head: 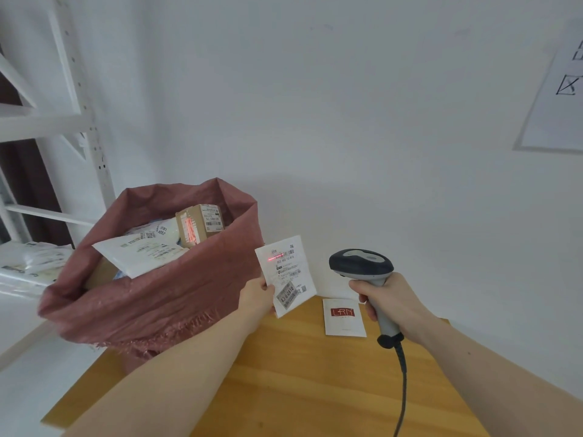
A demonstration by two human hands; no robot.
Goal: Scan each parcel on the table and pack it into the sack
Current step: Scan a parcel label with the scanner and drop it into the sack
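One white parcel (285,274) is up in the air between sack and scanner, label facing the camera, pinched at its lower left edge by the left hand (257,298), thumb on the front. Red scan line lies across the top barcode of that parcel. Right hand (389,302) is wrapped tight round the grip of the handheld scanner (362,272), dark head pointing left toward the parcel, coiled cable (402,383) dropping off the handle toward the bottom edge. Second small white parcel (344,316) with a red square logo lies flat on the wooden table (299,383), near the far edge, just beside the scanner hand and well apart from the held one. Reddish woven sack (157,298) stands open at the table's left side, rim rolled down, holding a cardboard box (200,223) with a red glow on one face, plus white mailers (138,252) sticking up. Table top is light wood planks. Behind is a plain white wall; white metal shelving (79,127) stands on the left with more white packets (31,260) on a lower shelf; a paper sheet (555,99) with drawn shapes is stuck on the wall at right.
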